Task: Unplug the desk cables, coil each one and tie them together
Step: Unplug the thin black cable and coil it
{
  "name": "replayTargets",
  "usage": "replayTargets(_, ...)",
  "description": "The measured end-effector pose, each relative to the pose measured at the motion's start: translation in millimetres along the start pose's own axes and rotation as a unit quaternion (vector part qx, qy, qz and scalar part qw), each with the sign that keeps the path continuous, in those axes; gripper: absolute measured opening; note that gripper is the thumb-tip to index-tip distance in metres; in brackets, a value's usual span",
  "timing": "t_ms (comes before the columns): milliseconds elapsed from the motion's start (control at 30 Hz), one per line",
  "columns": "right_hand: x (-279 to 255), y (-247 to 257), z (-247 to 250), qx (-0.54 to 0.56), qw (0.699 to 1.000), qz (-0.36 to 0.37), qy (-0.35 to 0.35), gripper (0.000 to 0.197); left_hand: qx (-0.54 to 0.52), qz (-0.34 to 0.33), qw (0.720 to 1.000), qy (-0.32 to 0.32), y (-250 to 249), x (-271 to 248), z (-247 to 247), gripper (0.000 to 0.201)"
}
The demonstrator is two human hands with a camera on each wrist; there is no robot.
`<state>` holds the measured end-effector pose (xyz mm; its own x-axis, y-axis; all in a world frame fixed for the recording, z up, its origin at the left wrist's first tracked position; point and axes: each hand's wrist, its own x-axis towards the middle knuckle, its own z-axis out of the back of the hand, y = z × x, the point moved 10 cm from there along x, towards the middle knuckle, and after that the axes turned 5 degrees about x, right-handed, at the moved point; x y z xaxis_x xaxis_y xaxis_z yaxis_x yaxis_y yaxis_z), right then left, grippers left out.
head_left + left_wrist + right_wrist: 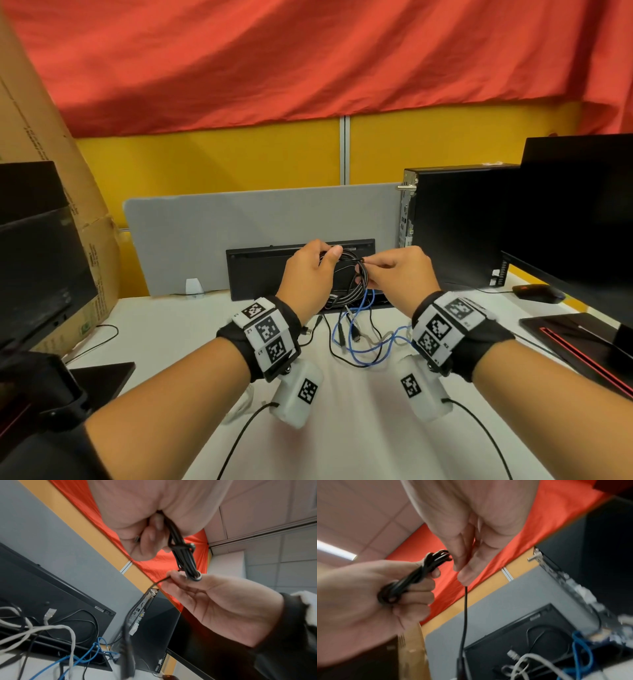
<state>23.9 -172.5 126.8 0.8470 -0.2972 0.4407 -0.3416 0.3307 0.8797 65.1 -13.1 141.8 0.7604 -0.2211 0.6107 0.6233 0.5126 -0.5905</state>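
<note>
A black cable coil [354, 277] hangs above the desk's back edge. My left hand [317, 260] grips its upper left side with the fingers curled round the loops. My right hand [368, 265] pinches the coil's thin loose end at the upper right. In the left wrist view the coil [182, 555] runs from my left hand [150, 538] to the right hand [175, 578]. The right wrist view shows the right hand [462, 572] pinching the thin strand [465, 609] beside the left hand's coil [414, 577]. A blue cable [359, 337], a grey cable [387, 339] and black leads lie loose on the white desk [171, 325].
A black panel [260, 270] leans on the grey divider [239, 219] behind the hands. A PC tower [455, 226], a monitor [582, 212] and a mouse [537, 293] stand at the right. Another monitor [34, 267] and a cardboard box [51, 144] are on the left.
</note>
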Motion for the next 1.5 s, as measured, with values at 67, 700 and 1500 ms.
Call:
replayTargets(67, -5, -12, -12, 0.173, 0.980, -0.091, 0.028, 0.005, -0.010, -0.003, 1.000, -0.022, -2, -2, 2, 0.024)
replayTargets(700, -40, 2, -57, 0.424, 0.859, -0.253, 0.137, 0.027, -0.093, -0.025, 0.995, 0.006, 13, -6, -7, 0.020)
replayTargets(1500, -7, -11, 8, -0.145, 0.985, -0.088, 0.021, 0.004, -0.275, 0.157, 0.947, 0.048, 44, 0, -10, 0.030)
